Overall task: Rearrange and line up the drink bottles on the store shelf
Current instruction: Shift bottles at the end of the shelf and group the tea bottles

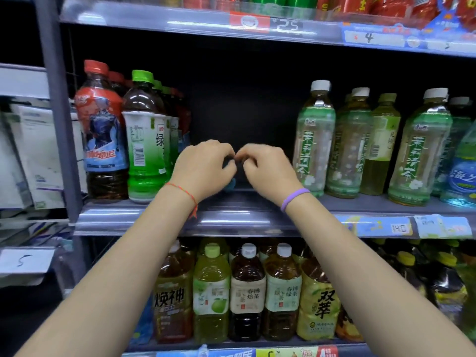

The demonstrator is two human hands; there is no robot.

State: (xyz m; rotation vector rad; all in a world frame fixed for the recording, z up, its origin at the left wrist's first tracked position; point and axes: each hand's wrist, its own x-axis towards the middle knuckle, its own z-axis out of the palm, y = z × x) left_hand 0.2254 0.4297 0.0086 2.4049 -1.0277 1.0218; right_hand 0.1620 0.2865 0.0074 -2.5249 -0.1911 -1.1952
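My left hand (pixel 206 168) and my right hand (pixel 268 171) meet in the dark gap in the middle of the middle shelf (pixel 231 217). Their fingers are curled and the fingertips touch. Something small and dark shows between the fingertips, and a bit of blue (pixel 231 184) peeks out under the left hand; I cannot tell what either is. Left of the gap stand a red-capped dark drink bottle (pixel 103 130) and a green-capped tea bottle (pixel 145 140), with more behind them. Right of the gap stand white-capped green tea bottles (pixel 314 140) in rows.
The lower shelf holds a tight row of tea bottles (pixel 247 292) under my forearms. The upper shelf edge (pixel 257 24) carries price tags, with red packs above. A grey upright post (pixel 55 106) bounds the shelf on the left. A blue-labelled bottle (pixel 463 171) stands far right.
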